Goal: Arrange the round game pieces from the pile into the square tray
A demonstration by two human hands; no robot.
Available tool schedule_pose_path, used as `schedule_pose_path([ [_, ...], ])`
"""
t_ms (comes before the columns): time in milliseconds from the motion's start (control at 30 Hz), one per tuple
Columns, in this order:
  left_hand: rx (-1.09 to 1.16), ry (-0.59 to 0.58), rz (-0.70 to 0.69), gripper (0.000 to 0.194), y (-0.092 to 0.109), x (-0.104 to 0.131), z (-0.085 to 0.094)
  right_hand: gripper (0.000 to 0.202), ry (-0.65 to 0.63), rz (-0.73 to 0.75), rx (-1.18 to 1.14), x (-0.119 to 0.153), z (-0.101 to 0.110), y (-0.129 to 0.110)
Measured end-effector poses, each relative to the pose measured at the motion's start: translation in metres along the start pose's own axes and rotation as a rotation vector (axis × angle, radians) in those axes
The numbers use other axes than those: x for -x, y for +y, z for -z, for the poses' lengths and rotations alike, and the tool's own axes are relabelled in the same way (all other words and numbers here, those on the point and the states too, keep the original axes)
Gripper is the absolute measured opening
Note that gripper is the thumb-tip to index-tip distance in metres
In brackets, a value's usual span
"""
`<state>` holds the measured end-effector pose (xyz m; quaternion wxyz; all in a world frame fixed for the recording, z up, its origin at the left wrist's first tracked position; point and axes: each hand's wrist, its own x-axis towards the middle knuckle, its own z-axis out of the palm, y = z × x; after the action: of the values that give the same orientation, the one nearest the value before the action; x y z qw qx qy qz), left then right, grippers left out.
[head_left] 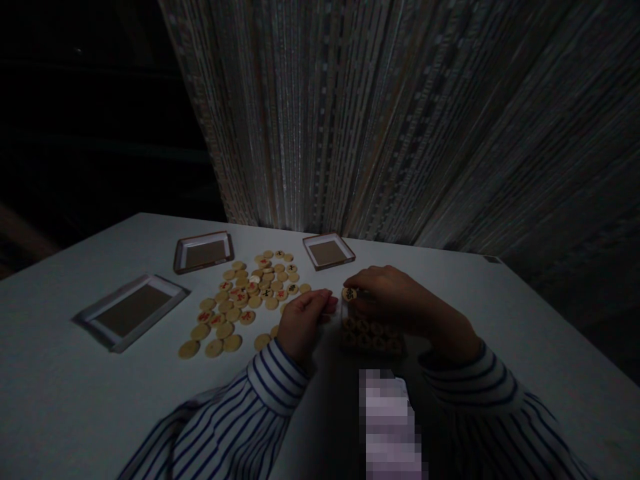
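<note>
My right hand pinches a Chinese chess piece with dark writing, its face turned towards me. That hand is over a small box, where several round pieces lie in rows; the hand and shadow hide its far part. Just left of the box is my left hand, with thumb and fingers closed together. What is between them, if anything, is hidden. Loose Chinese chess pieces lie in a heap left of my left hand, some with red or black characters, others blank side up.
Three shallow box parts stand on the white table: a tray at left, another tray behind the heap, and a third tray at the back. A string curtain hangs behind the table. A pixelated patch lies near me.
</note>
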<state>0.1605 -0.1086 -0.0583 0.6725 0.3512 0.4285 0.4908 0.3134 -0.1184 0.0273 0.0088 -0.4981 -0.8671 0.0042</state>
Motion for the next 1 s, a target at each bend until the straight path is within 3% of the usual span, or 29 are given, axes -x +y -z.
schedule_pose_path([
  [267, -0.229, 0.017, -0.130, 0.023, 0.005, 0.005, -0.003, 0.026, -0.075, -0.031, 0.049, -0.003, -0.006, 0.005],
  [1000, -0.278, 0.034, -0.152, 0.024, 0.008, 0.002, 0.000, 0.023, -0.162, -0.013, 0.103, -0.013, -0.042, 0.020],
])
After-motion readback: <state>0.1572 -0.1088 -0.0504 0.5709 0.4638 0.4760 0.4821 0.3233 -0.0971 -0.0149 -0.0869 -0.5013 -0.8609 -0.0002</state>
